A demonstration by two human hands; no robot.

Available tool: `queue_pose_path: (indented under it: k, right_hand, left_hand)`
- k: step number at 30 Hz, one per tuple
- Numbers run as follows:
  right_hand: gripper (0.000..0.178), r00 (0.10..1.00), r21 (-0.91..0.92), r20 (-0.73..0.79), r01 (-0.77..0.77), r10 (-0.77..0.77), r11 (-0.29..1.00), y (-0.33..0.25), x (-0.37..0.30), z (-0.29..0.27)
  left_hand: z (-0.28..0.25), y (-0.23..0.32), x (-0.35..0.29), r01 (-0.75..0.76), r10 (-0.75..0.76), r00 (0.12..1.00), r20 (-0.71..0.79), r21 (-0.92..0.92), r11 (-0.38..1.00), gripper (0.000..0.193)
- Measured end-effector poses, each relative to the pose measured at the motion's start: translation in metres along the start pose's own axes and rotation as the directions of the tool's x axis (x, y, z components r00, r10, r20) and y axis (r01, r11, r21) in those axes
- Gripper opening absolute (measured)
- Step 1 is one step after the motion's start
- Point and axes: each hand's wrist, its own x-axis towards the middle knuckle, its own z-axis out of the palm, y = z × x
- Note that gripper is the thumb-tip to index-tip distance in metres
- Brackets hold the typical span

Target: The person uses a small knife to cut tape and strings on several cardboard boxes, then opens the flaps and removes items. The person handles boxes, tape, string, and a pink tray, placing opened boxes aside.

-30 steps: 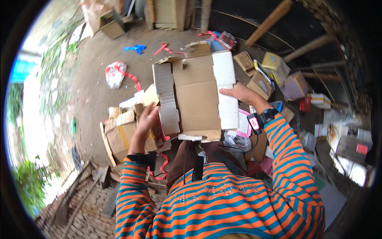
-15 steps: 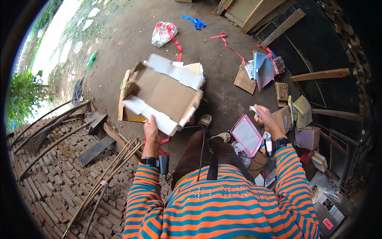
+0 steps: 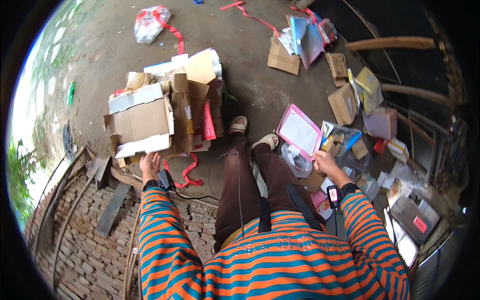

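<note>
At the left, a flattened brown cardboard box (image 3: pixel 140 120) with white flaps lies on a pile of folded cardboard (image 3: pixel 183 115). My left hand (image 3: pixel 149 164) is right by its near white flap, fingers apart and palm partly turned up; whether the fingertips touch the flap I cannot tell. My right hand (image 3: pixel 325 164) is closed in a pinch at the lower right corner of a pink-rimmed white tray or lid (image 3: pixel 300 131). What sits between those fingers is hidden.
Red ribbon (image 3: pixel 188 172) lies below the pile. Small boxes (image 3: pixel 343 104), plastic bags and packaging crowd the right. A blue folder (image 3: pixel 306 40) and a brown cardboard piece (image 3: pixel 283 56) lie farther off. Bricks (image 3: pixel 80 240) and sticks border the lower left.
The flattened box was in my left hand and now lies on the pile; that hand has let go. My right hand, which held a slim whitish object, has come down to the pink-rimmed piece.
</note>
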Motion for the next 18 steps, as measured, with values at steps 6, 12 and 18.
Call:
queue_pose_path:
  k: [6, 12, 18]
  right_hand:
    - [0.024, 0.995, 0.269, -0.095, -0.008, 0.034, 0.963, 0.063, -0.008, 0.008]
    - [0.023, 0.978, 0.473, -0.144, -0.068, 0.153, 0.879, 0.133, -0.010, 0.042]
    - [0.026, 0.953, 0.710, -0.141, -0.092, 0.268, 0.698, 0.212, -0.023, 0.063]
  left_hand:
    - [0.002, 0.030, 0.010, -0.398, 0.624, 0.782, -0.016, 0.756, 0.519, 0.051]
    - [0.059, 0.034, -0.046, -0.261, 0.725, 0.657, 0.210, 0.964, -0.043, 0.060]
    - [0.147, -0.017, -0.072, -0.481, 0.313, 0.819, 0.482, 0.873, -0.084, 0.050]
